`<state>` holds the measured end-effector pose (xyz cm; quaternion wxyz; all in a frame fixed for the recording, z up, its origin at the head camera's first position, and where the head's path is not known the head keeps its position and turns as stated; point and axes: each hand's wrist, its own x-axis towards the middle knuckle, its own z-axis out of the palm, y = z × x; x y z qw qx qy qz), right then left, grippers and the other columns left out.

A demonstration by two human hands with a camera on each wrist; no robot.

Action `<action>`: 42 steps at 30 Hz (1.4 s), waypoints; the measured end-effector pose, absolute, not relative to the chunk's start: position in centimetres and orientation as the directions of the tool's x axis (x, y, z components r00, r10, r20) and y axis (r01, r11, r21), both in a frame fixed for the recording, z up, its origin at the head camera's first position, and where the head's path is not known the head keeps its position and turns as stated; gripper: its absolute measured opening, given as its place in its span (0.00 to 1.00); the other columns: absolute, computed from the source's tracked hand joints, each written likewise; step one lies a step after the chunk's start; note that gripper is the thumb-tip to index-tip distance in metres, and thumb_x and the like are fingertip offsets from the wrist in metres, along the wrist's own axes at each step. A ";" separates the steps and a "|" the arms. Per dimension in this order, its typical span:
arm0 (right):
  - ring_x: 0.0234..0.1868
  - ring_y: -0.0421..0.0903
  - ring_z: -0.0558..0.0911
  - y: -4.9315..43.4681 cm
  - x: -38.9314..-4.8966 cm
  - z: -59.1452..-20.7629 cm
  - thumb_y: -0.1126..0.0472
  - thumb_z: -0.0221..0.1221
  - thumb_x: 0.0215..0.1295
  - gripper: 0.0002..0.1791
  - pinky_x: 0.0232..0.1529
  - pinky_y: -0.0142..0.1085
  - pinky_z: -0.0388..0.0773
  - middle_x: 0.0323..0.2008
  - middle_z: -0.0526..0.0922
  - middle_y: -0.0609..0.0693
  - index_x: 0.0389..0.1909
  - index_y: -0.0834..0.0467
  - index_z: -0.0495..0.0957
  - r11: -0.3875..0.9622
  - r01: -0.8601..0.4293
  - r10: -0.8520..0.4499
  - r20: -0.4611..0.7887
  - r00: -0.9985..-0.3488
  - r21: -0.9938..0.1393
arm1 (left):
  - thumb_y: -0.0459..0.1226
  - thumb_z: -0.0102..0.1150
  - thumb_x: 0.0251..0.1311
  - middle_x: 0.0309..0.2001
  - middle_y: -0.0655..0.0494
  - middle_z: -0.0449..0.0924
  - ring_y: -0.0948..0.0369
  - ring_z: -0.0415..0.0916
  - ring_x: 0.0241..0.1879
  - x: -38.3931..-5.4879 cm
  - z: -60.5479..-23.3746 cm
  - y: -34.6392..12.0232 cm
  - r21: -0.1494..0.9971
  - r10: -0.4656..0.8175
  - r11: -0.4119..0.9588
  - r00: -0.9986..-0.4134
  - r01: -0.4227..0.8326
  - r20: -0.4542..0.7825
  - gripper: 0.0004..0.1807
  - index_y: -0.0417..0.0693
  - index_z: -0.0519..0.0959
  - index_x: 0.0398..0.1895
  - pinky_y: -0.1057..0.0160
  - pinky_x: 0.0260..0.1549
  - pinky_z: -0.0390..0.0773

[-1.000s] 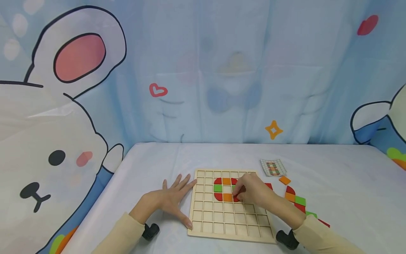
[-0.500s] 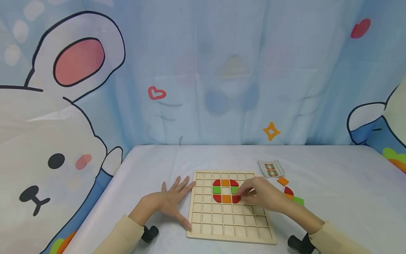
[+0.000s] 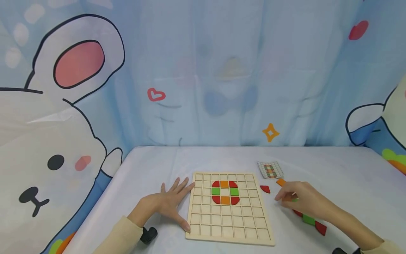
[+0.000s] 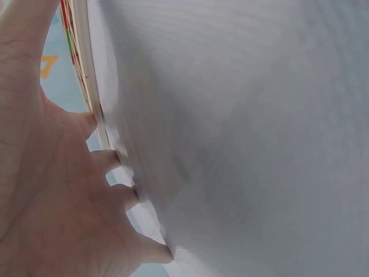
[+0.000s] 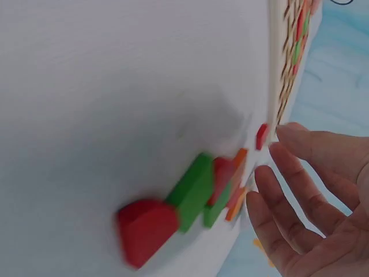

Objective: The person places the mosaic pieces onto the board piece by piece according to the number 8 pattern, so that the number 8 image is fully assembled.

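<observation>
A wooden grid board lies on the white-covered table. Set in its upper part is a ring of tiles: red rounded corner tiles, orange squares above and below, green squares at the sides. My left hand, fingers spread, rests along the board's left edge. Right of the board, my right hand hovers over loose tiles with fingers loosely bent. The right wrist view shows nothing in that hand; a green tile and a red tile lie below it.
A small printed pattern card lies beyond the board's upper right corner. One red quarter-round tile sits just beside the board's right edge. A cartoon-print curtain hangs behind the table.
My right hand has left the board and moved right, over the loose tiles. The red lower-right corner tile stays in the ring. My left hand keeps its place at the edge.
</observation>
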<state>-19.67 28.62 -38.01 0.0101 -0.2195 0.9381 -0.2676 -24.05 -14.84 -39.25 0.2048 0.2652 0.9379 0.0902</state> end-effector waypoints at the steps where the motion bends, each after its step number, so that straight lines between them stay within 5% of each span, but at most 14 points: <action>1: 0.34 0.34 0.79 29.1 -19.6 -38.2 0.69 0.74 0.58 0.08 0.39 0.32 0.83 0.35 0.85 0.40 0.35 0.54 0.88 0.769 -0.387 -0.401 0.088 -0.912 -0.509 | 0.64 0.79 0.47 0.86 0.48 0.31 0.44 0.26 0.84 -24.0 -39.3 -14.9 0.279 0.534 0.843 -0.775 0.459 -0.338 0.72 0.61 0.40 0.87 0.22 0.71 0.35; 9: 0.37 0.45 0.80 31.5 -19.1 -38.9 0.70 0.75 0.56 0.09 0.41 0.41 0.87 0.37 0.84 0.45 0.36 0.56 0.88 0.839 -0.252 -0.260 0.050 -0.964 -0.482 | 0.65 0.79 0.47 0.86 0.48 0.31 0.44 0.26 0.84 -24.1 -39.4 -15.0 0.275 0.540 0.839 -0.775 0.469 -0.327 0.72 0.60 0.40 0.87 0.22 0.70 0.35; 20: 0.38 0.47 0.80 31.1 -20.0 -39.1 0.70 0.77 0.54 0.11 0.42 0.44 0.87 0.38 0.84 0.47 0.37 0.58 0.89 0.861 -0.222 -0.224 0.051 -0.973 -0.457 | 0.65 0.79 0.47 0.86 0.49 0.31 0.45 0.26 0.84 -24.4 -39.6 -15.0 0.273 0.540 0.840 -0.775 0.469 -0.328 0.73 0.61 0.39 0.87 0.22 0.70 0.34; 42: 0.34 0.44 0.78 29.5 -21.6 -39.0 0.71 0.77 0.53 0.12 0.33 0.31 0.79 0.35 0.85 0.46 0.39 0.65 0.88 0.852 -0.233 -0.263 0.000 -0.965 -0.469 | 0.63 0.79 0.48 0.86 0.48 0.30 0.44 0.25 0.84 -24.2 -39.5 -15.0 0.299 0.551 0.831 -0.766 0.468 -0.331 0.72 0.61 0.39 0.87 0.22 0.70 0.34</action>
